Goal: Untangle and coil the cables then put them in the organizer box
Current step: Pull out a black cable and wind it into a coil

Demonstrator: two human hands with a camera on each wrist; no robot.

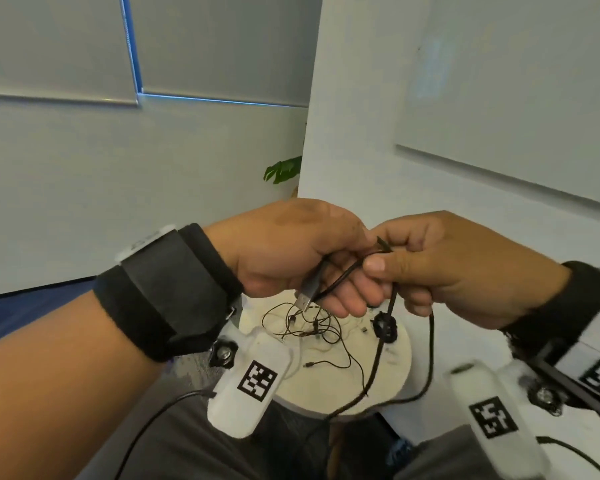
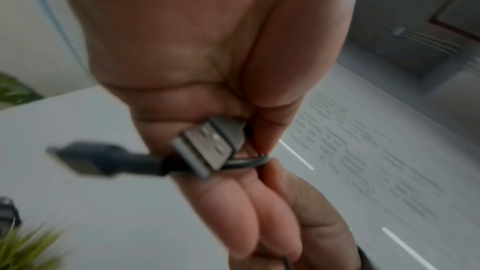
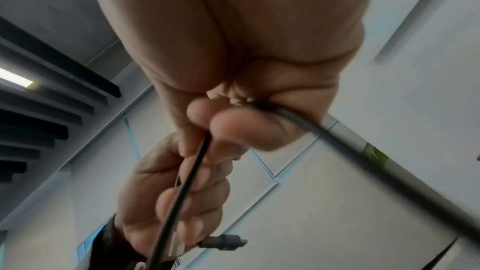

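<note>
Both hands clamped on one black cable, held above the table.

Head view: the left hand (image 1: 291,258) curls round the USB plug (image 1: 307,294) end; the right hand (image 1: 440,268), at its 3 o'clock and touching it, pinches the black cable (image 1: 376,358), which hangs to 6 o'clock with a knotted bundle (image 1: 385,325) on it. Thin tangled wires (image 1: 312,327) lie on the round table (image 1: 394,372) below. No organizer box is visible.
Left wrist view: fingers (image 2: 233,213) close round the plug (image 2: 207,147), a second connector (image 2: 85,159) projecting at 9 o'clock.
Right wrist view: thumb (image 3: 249,128) presses the cable (image 3: 389,163).
Risk, as judged: pulling the hands apart could tighten the knot; the hanging run could snag the thin wires and drag them off.
</note>
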